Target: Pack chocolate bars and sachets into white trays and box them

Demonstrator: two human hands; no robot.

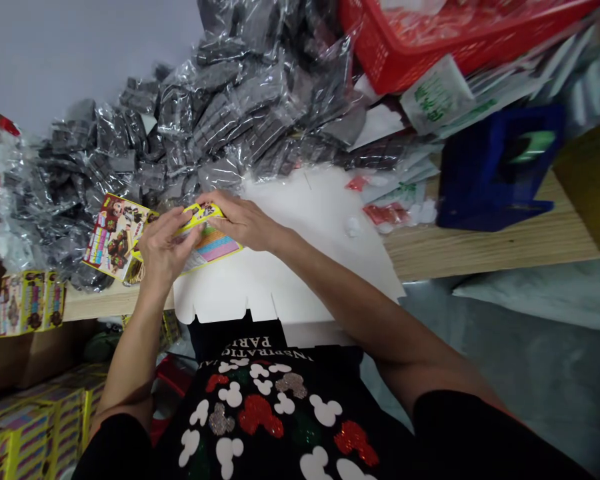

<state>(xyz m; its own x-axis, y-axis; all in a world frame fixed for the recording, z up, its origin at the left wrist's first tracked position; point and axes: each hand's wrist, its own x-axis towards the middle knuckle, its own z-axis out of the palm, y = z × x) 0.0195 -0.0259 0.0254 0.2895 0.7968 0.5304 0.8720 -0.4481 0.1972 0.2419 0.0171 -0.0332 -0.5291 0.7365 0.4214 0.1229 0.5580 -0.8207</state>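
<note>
Yellow cartons are showing at far L. Next to them, going R, a printed panel is lying just beside the L hand; I can't tell if it's joined to the box. L hand is bending its fingers and pinching the box's yellow top edge w/ the thumb. From my end I'm guessing the step is shutting the box top; the next move is prob. calling for a soft, even push so the card isn't creasing. The box is sitting btwn both hands, over the L side of a big white sheet. It's looking small and bright, w/ little pics on the yellow part and orange, blue & pink stripes below. R hand is pinching the box's other end, fingers on top, thumb under.
</note>
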